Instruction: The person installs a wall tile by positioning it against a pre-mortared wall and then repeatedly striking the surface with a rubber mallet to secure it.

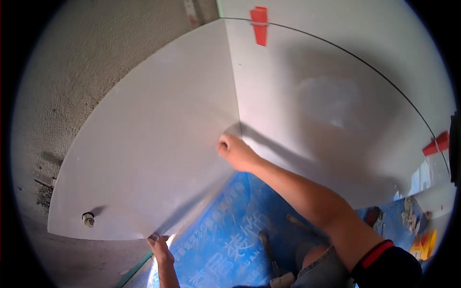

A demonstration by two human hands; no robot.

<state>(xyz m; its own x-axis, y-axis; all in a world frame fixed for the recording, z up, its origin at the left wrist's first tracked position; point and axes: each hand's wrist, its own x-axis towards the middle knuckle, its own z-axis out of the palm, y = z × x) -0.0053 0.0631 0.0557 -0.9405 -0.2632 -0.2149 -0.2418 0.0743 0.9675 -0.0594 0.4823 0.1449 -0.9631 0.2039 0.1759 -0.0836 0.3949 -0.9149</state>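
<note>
A large pale wall tile (139, 139) covers the left wall up to the inside corner. My right hand (235, 151) is closed in a fist close to the tile's right edge, by the corner, with nothing showing in it. Whether the knuckles touch the tile I cannot tell. Low on the left, my left hand (162, 248) has its fingers curled at the tile's bottom edge; part of the grip is hidden. A pipe fitting (88, 219) sticks out through the tile's lower left. Another glossy tile (331, 110) meets it on the right wall.
Red wedge clips (260, 26) sit on the right wall's upper joint, another red clip (436, 143) farther right. Rough grey cement (91, 67) lies above the left tile. Blue sheeting (225, 230) covers the floor, with a long-handled tool (269, 249) and a yellow object (423, 244) on it.
</note>
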